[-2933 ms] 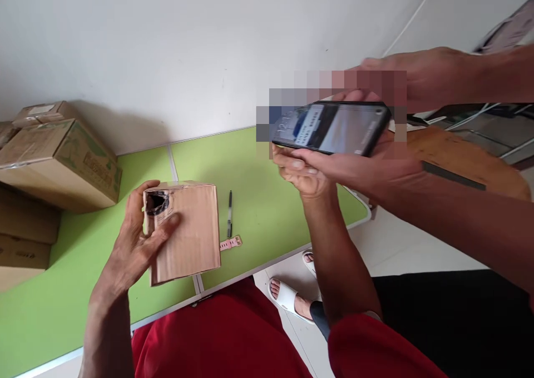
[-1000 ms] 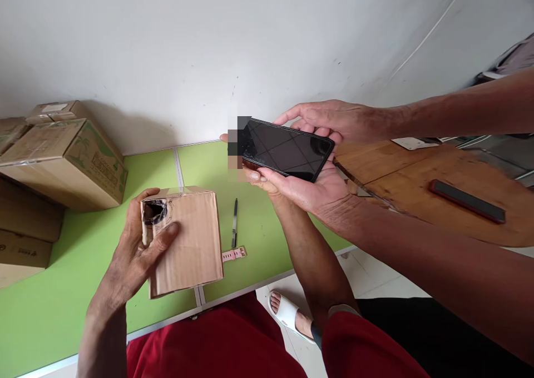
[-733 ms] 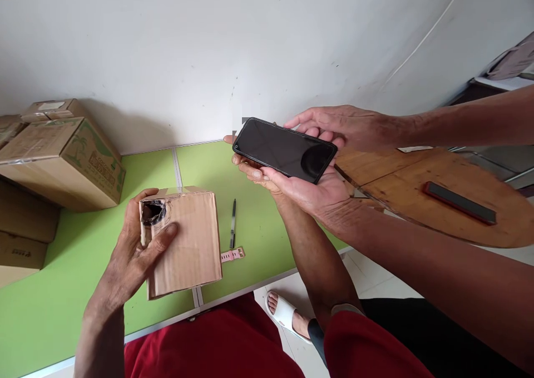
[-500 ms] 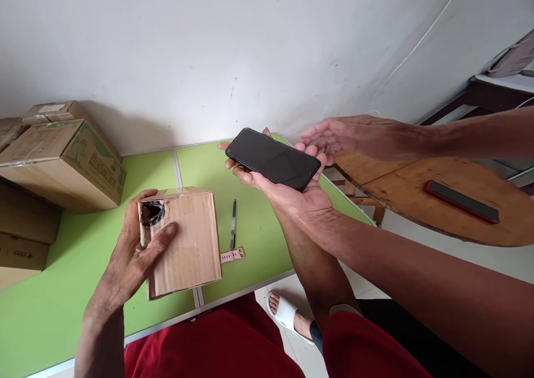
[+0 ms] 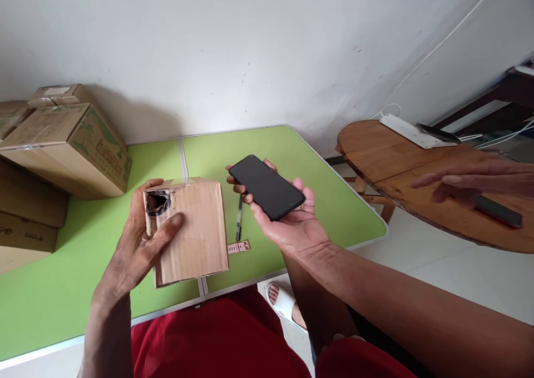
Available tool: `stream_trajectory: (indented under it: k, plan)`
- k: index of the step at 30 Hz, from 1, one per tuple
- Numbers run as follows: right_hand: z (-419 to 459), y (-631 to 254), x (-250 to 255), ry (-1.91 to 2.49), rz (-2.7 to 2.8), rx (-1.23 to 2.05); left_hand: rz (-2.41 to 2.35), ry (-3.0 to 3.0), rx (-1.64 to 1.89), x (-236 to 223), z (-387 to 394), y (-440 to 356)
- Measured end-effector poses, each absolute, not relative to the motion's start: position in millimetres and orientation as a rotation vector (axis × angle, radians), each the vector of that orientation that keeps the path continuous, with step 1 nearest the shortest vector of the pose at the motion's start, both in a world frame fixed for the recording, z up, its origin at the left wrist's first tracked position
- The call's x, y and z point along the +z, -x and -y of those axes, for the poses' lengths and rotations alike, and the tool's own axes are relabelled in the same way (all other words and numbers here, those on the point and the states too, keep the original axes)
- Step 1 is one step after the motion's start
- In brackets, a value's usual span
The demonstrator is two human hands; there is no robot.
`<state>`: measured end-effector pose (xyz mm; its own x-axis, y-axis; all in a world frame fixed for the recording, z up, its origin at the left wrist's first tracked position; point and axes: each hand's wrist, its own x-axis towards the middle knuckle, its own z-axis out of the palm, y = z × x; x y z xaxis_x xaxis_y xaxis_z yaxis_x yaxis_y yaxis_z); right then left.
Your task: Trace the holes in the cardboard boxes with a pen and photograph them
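Note:
My left hand (image 5: 139, 247) grips a small cardboard box (image 5: 194, 239) over the green table, thumb across its face. A dark, ragged-edged hole is in the box's upper left corner. A black smartphone (image 5: 267, 188) with a dark screen is held by two people at once. My right hand (image 5: 240, 189) has its fingers around the far left end, its palm hidden below. A co-worker's hand (image 5: 298, 230) lies palm up under the near right end. On the table, a pen (image 5: 238, 219) and a pink watch strap (image 5: 239, 247) lie between box and phone, the strap partly behind the box.
Several cardboard cartons (image 5: 98, 150) are stacked at the left of the green table (image 5: 246, 139). At the right, the co-worker's other hand (image 5: 479, 180), blurred, is above a round wooden table (image 5: 371, 150) bearing a dark red-edged object (image 5: 500, 211) and a white power strip (image 5: 411, 130).
The phone has come lower and slightly nearer, still in both people's hands. The co-worker's other hand has moved away right, over the wooden table. The view has shifted slightly.

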<state>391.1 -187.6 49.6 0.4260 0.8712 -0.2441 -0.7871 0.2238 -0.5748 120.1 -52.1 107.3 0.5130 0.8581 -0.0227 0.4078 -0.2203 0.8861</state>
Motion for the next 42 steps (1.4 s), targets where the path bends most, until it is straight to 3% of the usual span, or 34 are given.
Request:
stream_trajectory:
  k: [6,13,17,33,38,42]
  plan:
    - [209,-387,25,0.914,0.037,0.913,-1.018,-1.848,0.624,106,51,-121]
    - [196,-377,36,1.005,0.226,1.461,-1.021,-1.788,0.624,109,53,-123]
    - [199,-385,47,0.943,0.242,1.56,-1.023,-1.789,0.629,109,53,-123]
    - [226,-337,79,0.568,-0.03,1.39,-1.051,-1.774,0.672,124,64,-132]
    - [232,-332,74,0.557,-0.036,1.506,-1.06,-1.746,0.703,122,64,-131]
    - [236,-329,80,0.585,-0.026,1.385,-1.033,-1.825,0.66,118,53,-125]
